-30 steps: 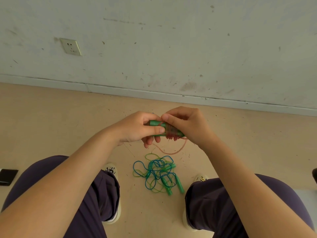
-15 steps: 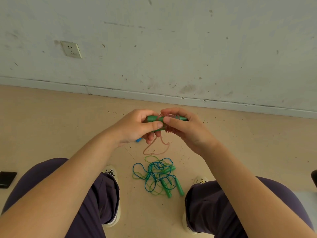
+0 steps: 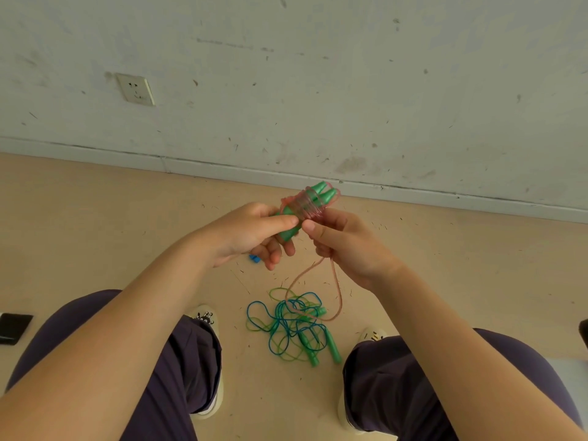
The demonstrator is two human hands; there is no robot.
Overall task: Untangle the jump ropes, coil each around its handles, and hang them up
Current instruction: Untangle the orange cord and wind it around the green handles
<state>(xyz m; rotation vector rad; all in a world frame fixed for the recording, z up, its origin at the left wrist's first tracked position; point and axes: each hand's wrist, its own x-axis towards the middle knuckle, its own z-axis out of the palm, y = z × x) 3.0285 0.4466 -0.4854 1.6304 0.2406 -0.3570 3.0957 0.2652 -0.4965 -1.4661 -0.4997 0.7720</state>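
My left hand [image 3: 254, 233] grips the lower end of two green handles [image 3: 319, 194] held side by side, their tips pointing up toward the wall. A pink rope [image 3: 307, 206] is wound in several turns around them. My right hand [image 3: 345, 246] pinches that pink rope just below the coil. From it a loose pink loop [image 3: 338, 291] hangs down to the floor. On the floor between my feet lies a tangle of blue and green ropes [image 3: 286, 326] with green handles [image 3: 332, 346].
I sit facing a scuffed white wall with a socket [image 3: 135, 89] and a skirting board. A small blue piece [image 3: 254, 258] lies on the tan floor under my left hand. A black object [image 3: 12, 327] lies at the far left. My shoes flank the tangle.
The handle bundle has tilted from lying level to pointing up toward the wall. My right hand has dropped below the coil, and the loose pink loop now hangs longer, down to the tangle.
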